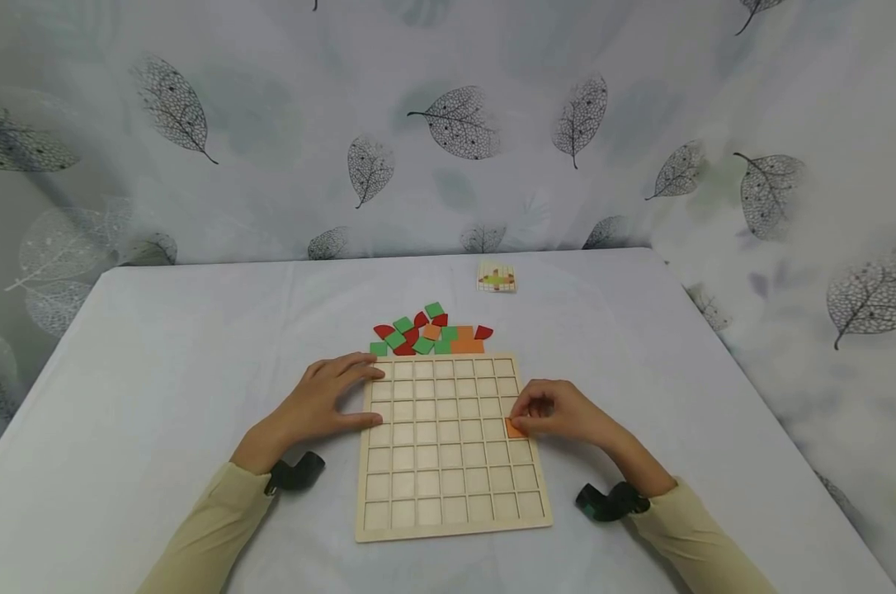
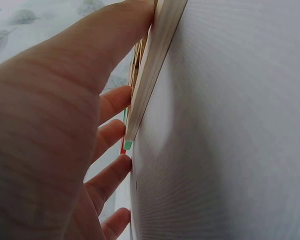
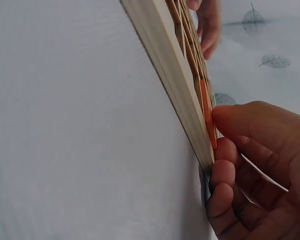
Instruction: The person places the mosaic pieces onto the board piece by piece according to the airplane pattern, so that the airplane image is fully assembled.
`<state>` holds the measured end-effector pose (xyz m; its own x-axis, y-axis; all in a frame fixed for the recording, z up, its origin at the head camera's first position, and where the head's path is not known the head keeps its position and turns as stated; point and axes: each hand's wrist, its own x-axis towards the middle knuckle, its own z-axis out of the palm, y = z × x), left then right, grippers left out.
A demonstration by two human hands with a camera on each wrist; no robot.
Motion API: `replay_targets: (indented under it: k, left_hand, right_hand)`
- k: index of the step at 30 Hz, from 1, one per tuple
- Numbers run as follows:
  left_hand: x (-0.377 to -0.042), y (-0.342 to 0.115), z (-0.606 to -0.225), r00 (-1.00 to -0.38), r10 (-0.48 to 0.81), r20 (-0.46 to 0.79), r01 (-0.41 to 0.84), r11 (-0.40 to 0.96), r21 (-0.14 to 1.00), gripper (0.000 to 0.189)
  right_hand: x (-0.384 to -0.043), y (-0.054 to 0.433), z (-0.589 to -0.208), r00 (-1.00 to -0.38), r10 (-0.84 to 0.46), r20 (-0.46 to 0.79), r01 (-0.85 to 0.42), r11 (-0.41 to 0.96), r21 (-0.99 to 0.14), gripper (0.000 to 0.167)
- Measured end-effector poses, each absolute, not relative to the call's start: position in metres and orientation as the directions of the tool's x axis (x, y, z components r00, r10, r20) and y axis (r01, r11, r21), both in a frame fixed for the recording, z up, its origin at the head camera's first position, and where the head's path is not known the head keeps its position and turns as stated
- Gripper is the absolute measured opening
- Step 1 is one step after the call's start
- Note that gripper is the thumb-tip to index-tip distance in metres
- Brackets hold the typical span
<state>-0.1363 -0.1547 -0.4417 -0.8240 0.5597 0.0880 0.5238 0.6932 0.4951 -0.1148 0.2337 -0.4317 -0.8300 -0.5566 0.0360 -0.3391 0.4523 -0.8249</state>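
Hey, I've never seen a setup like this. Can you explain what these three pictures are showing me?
There's no robot here, just a person's two bare hands. The wide picture comes from a camera on their head, looking forward and down. The two close-ups come from cameras on the left and right wrists.

On a white-covered table lies a wooden grid board. Beyond it are loose red, green and orange pieces, and farther back a small patterned card.

The left hand touches the board's left edge. The right hand pinches an orange tile at the grid's right-hand column; whether it sits flat, I can't tell.
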Motion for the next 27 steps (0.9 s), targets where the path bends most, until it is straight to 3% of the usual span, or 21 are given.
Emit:
replay_targets:
  k: [19, 27]
  left_hand:
    - [-0.136, -0.156, -0.443, -0.822, 0.561, 0.095, 0.528, 0.691, 0.493, 0.062]
    - [-0.135, -0.155, -0.441, -0.824, 0.559, 0.091, 0.524, 0.691, 0.499, 0.061]
  right_hand:
    - [-0.126, 0.218, -0.424, -0.916, -0.396, 0.070, -0.303, 0.564, -0.768, 0.010]
    - [-0.141, 0.216, -0.417, -0.921, -0.385, 0.053, -0.277, 0.555, -0.785, 0.012]
